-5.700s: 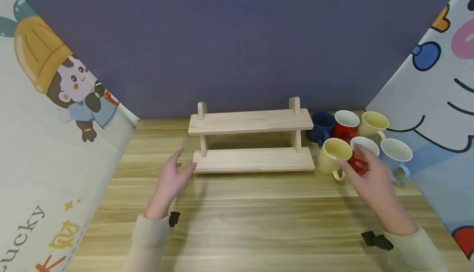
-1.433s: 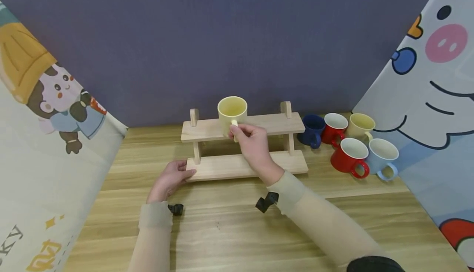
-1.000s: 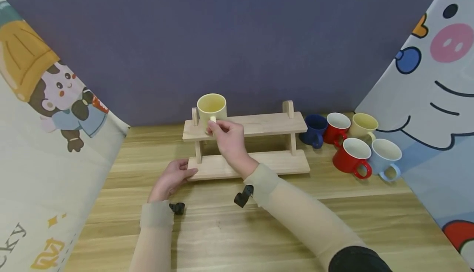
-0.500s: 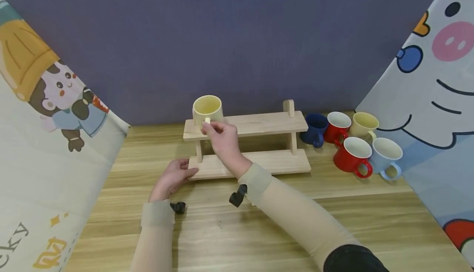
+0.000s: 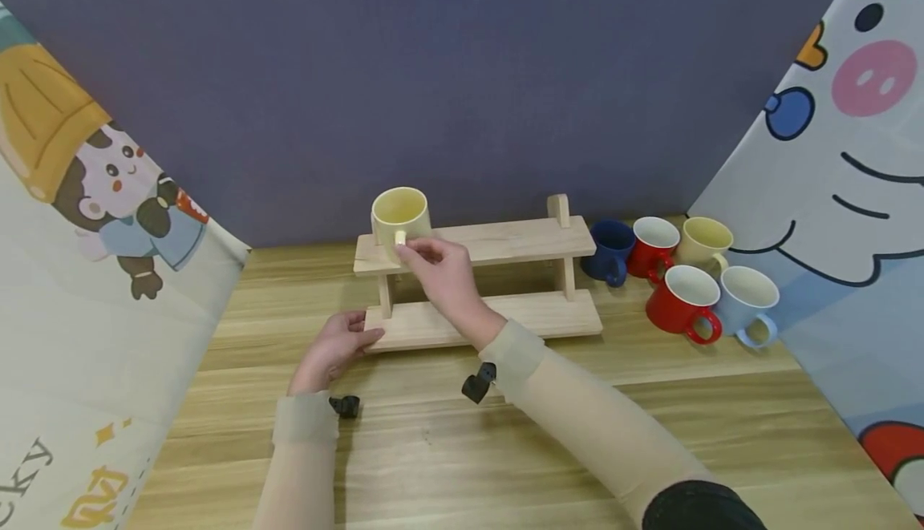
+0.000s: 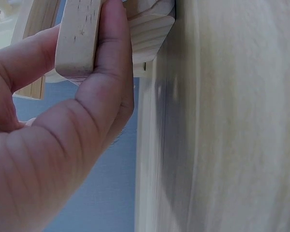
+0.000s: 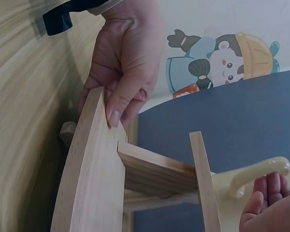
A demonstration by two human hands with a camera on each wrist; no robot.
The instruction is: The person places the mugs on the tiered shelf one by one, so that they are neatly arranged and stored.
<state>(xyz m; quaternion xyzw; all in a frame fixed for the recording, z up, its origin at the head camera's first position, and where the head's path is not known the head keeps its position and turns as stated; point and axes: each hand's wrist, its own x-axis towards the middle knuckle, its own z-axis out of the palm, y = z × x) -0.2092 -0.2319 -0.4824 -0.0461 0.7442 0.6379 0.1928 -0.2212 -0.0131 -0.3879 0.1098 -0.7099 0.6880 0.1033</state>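
A pale yellow mug (image 5: 401, 213) stands upright at the left end of the upper board of a small two-tier wooden shelf (image 5: 505, 241), its handle facing the front. My right hand (image 5: 447, 277) pinches that handle; in the right wrist view the fingers (image 7: 272, 186) are curled at the handle loop, partly cut off by the frame edge. With thumb and fingers my left hand (image 5: 334, 349) grips the left end of the shelf's lower board (image 5: 520, 316). That board end sits between thumb and fingers in the left wrist view (image 6: 79, 38).
Right of the shelf stand a dark blue mug (image 5: 610, 249), two red mugs with white insides (image 5: 674, 305), another yellow mug (image 5: 703, 243) and a light blue mug (image 5: 747, 297). A dark blue panel (image 5: 462, 89) rises behind, printed panels at both sides.
The yellow mug came from the front of the mug group, went left across the upper board and settled at its left end. My left hand took hold of the lower board's end.
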